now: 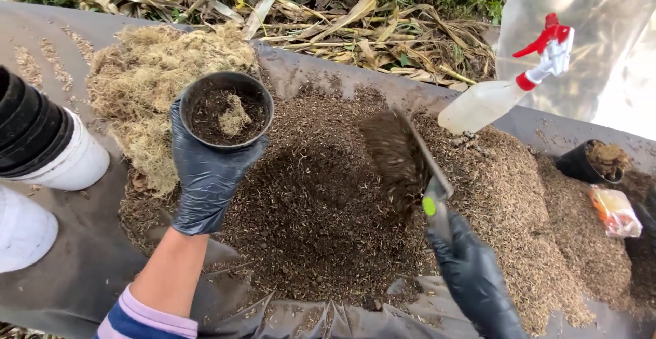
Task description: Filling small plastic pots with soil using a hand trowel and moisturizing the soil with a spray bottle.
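My left hand (205,175), in a dark glove, holds a small black pot (226,109) upright above the soil heap; the pot has dark soil and a tuft of pale fibre in it. My right hand (473,270), also gloved, grips the handle of a garden trowel (410,158) loaded with dark soil, its blade raised and tilted to the right of the pot. Below both lies a big heap of dark potting mix (321,229) on a grey sheet (89,243).
A mound of pale dry moss (147,79) lies at the upper left. Stacked black and white pots (41,141) stand at the left edge. A spray bottle with a red trigger (506,86) lies at the upper right, a filled black pot (594,161) and a small packet (615,210) at right.
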